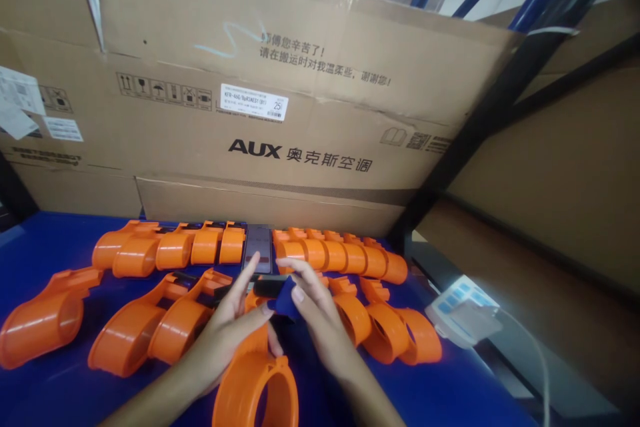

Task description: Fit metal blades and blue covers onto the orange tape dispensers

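An orange plastic part with a round ring end (255, 390) is in my left hand (240, 320). My left fingers and thumb close around its narrow arm, and the ring hangs toward me. Across the arm's far end lies a black piece (267, 287). My right hand (315, 310) pinches a small dark blue piece (286, 300) against that end, with the thumb on it and the index finger stretched forward. Whether the blue piece is cloth or soft plastic, I cannot tell. The left thumb tip touches its near edge. My palms partly hide the arm.
Similar orange parts stand in rows on the blue tabletop (45, 400), several at left (135, 257) and several at right (385, 333). A phone (259, 247) lies between the back rows. Behind rises a large cardboard box (175, 147); a power strip (460, 310) sits at the right edge.
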`<state>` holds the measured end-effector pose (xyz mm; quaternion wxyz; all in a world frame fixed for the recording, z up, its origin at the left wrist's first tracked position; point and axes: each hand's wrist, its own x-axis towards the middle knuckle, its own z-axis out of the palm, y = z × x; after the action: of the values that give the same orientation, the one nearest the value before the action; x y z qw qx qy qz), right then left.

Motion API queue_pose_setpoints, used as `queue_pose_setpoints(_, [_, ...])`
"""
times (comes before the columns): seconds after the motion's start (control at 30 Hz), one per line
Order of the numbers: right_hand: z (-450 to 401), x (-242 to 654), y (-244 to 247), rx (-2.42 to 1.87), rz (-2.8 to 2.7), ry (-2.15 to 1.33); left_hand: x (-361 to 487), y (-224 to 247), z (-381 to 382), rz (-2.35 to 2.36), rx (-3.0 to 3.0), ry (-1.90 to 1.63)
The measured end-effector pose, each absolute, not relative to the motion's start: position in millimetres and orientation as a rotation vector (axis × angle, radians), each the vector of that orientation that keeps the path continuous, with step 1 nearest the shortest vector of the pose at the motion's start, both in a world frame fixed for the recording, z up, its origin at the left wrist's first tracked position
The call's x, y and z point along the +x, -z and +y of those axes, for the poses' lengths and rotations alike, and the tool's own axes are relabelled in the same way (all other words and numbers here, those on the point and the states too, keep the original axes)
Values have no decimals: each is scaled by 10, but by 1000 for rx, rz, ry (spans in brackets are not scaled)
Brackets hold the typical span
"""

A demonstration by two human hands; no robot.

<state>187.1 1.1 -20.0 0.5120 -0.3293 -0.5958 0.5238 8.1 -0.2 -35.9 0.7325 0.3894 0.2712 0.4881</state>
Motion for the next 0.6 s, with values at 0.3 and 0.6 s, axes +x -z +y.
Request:
queue_pose_setpoints(0.3, [-5,1790,255,-809,-1438,-1269,47,466,-23,594,1127,-1184])
queue_pose_setpoints(0.6, [-13,1753,238,-851,-1523,-1135,32,407,47,712,1130,-1205])
